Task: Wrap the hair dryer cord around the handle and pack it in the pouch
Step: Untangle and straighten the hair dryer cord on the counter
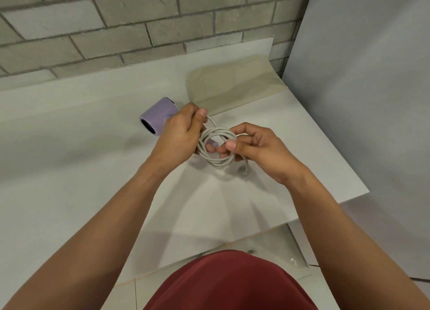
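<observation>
**Cord Looped Up, Pouch Not Yet Used**

A person stands at a pale counter [69,135] with both hands out in front. The left hand [179,132] holds the purple hair dryer [158,117]. Its fat round end points left and away, just above the counter. The left grip is curled tight round the dryer, and the thumb presses on a bit of the cord [217,146].

The grey cord is wound into a bunch of round loops between the two hands. A little purple shows in the middle of the loops. That is likely the handle [212,144], so the loops seem to go round it, but the fingers hide most of it. The right hand [256,149] pinches the right side of the loops, thumb on top and fingers under. The plug [242,170] hangs down just below that hand.

The pouch [232,86] looks like the flat tan thing that lies on the far side of the counter, near the brick wall [139,30]. It is well apart from the hands.

So the winding looks almost done. Only the short end with the plug is loose. What is left, I think, is to tuck that end in, then slide the dryer into the pouch.
</observation>
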Available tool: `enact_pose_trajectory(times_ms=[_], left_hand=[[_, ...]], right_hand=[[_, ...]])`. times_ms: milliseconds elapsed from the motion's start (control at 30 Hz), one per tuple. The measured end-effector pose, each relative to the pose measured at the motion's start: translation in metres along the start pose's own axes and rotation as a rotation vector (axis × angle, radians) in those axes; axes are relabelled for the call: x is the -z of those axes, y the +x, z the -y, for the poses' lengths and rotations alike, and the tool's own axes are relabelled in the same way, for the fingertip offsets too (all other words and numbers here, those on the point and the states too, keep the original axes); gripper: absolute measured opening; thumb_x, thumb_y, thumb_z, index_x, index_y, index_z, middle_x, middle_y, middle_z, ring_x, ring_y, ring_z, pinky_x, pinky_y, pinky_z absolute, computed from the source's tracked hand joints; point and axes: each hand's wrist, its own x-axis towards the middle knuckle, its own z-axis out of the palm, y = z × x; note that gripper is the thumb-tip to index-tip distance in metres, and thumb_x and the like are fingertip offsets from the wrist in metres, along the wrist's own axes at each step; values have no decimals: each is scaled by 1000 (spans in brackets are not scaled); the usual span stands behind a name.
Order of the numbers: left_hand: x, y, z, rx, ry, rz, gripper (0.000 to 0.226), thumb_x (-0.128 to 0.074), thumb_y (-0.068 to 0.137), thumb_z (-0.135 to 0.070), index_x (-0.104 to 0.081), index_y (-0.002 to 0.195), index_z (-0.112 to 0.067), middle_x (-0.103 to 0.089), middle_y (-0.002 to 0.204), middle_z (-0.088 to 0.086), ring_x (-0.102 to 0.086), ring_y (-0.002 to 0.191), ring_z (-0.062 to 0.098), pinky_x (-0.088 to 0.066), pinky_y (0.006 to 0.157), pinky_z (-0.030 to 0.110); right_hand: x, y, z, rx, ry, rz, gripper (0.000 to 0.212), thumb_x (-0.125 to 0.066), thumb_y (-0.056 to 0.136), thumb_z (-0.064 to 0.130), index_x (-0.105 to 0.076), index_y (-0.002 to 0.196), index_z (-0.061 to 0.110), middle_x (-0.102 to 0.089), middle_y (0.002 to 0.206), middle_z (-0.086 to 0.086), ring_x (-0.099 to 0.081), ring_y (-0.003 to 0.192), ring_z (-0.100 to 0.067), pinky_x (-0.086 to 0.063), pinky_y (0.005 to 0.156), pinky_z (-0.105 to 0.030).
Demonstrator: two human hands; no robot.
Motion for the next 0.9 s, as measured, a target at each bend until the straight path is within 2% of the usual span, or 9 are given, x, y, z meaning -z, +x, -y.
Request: enact_pose_trajectory(times_ms=[133,200,333,400,433,533,700,800,900], left_hand=[[13,9,0,71,-65,250,16,-56,106,-21,-67,117,-19,-71,103,4,-74,91,21,-62,63,28],[22,15,1,32,-12,371,34,-60,103,-12,-64,134,-26,-69,115,-2,-73,94,10,-61,67,24],[35,27,-5,-181,358,496,44,-62,99,-3,-67,134,-29,-65,113,-17,-62,93,-14,-50,76,7],[36,33,-8,-256,517,531,33,-67,99,-15,-72,128,-29,-63,104,-17,-62,94,-5,-43,83,8],[36,34,-9,-279,572,555,29,-69,98,-23,-74,125,-31,-63,102,-13,-62,95,3,-44,85,15],[35,35,-10,-308,645,642,21,-69,97,-34,-78,115,-39,-62,91,-3,-59,87,11,-48,80,29],[28,29,-4,-367,617,432,16,-66,99,-33,-81,102,-32,-67,87,-7,-61,86,14,-52,81,42],[20,21,1,-367,584,250,19,-64,101,-30,-81,106,-24,-76,96,-6,-66,93,18,-52,79,37],[16,12,2,-300,492,76,20,-62,102,-28,-79,108,-20,-78,91,-1,-70,81,18,-53,74,34]], right_hand=[[1,3,-3,-9,-106,-23,18,-72,98,18,-67,111,7,-81,94,-9,-74,87,-18,-55,79,-30],[-1,3,-4,-6,-141,-23,16,-73,98,19,-67,109,9,-81,91,-8,-75,85,-20,-54,76,-27],[-11,7,-6,-13,-219,-27,19,-75,97,21,-64,106,8,-81,86,-7,-74,88,-34,-57,77,-36],[-12,8,-5,-14,-238,-58,19,-75,96,21,-63,103,8,-80,82,-5,-74,74,-24,-56,69,-30],[-12,8,-4,-12,-244,-79,18,-75,96,21,-63,101,8,-80,79,-4,-72,66,-16,-54,64,-24],[-12,6,-4,-14,-254,-104,18,-75,96,19,-63,100,7,-80,77,-3,-68,59,-4,-48,57,-15],[-7,6,-6,-40,-235,-95,25,-76,96,26,-63,104,7,-80,82,-4,-70,66,-6,-53,65,-19],[4,3,-6,-42,-203,-25,23,-75,96,25,-63,109,11,-81,91,-5,-74,82,-13,-55,74,-24],[15,2,-9,-34,-159,25,23,-75,97,19,-67,118,17,-81,101,-5,-75,95,-18,-56,83,-29]])
